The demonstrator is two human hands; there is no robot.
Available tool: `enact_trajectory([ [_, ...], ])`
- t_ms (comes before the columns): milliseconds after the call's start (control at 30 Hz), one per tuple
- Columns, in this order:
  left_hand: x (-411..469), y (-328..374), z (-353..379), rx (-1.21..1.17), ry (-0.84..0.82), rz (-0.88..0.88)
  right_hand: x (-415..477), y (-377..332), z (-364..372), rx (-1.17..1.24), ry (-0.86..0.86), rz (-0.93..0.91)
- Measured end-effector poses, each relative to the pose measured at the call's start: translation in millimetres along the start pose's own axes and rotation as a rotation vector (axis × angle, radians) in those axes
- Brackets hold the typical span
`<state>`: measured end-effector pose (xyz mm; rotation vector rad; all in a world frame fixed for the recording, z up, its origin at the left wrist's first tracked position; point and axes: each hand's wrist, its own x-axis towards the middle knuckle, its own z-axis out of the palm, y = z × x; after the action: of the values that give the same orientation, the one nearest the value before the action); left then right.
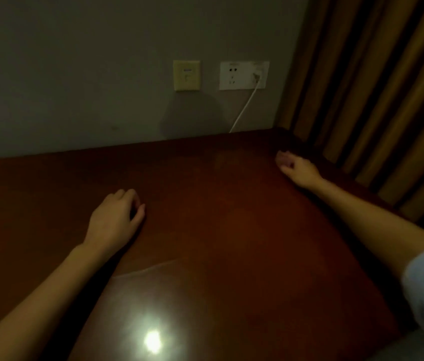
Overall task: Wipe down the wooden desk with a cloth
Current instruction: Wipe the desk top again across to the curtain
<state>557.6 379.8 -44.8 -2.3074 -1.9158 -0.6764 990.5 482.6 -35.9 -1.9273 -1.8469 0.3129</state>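
Left hand is resting on the desk at eight o'clock, fingers loosely curled, tips touching the wood, holding nothing. Right hand is reaching out at two o'clock, near the desk's far corner beside the curtain. Its fingers are curling inward, but it's too blurred to tell whether it's gripping anything. The dark desk is spreading under both forearms. At twelve o'clock, a white cable is hanging from the wall socket.
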Motion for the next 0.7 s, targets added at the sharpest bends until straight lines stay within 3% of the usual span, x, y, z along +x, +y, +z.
enact_trajectory([
  [100,-19.6,3.2,-8.7,0.005,-0.019,0.029,-21.2,-43.8,23.7,-0.016,0.033,-0.05],
  [267,-60.8,11.8,-19.6,-0.01,-0.023,0.082,-175.0,-163.6,70.6,0.102,-0.197,-0.539],
  [400,-92.5,16.5,-30.9,-0.048,0.0,0.126,-311.4,-188.6,70.5,0.239,-0.393,-0.868],
  [433,-99.3,18.5,-33.2,-0.051,-0.004,0.136,-318.2,-178.9,62.7,0.237,-0.391,-0.86],
  [500,-112.9,23.0,-37.8,-0.05,-0.022,0.162,-303.0,-141.0,45.8,0.238,-0.311,-0.656],
  [633,-141.3,24.5,-47.0,-0.043,0.004,0.193,-279.8,-60.5,-2.6,0.053,0.102,-0.014],
  [700,-155.1,20.2,-50.9,-0.047,0.025,0.171,-300.1,-71.5,6.0,-0.017,0.23,0.089],
])
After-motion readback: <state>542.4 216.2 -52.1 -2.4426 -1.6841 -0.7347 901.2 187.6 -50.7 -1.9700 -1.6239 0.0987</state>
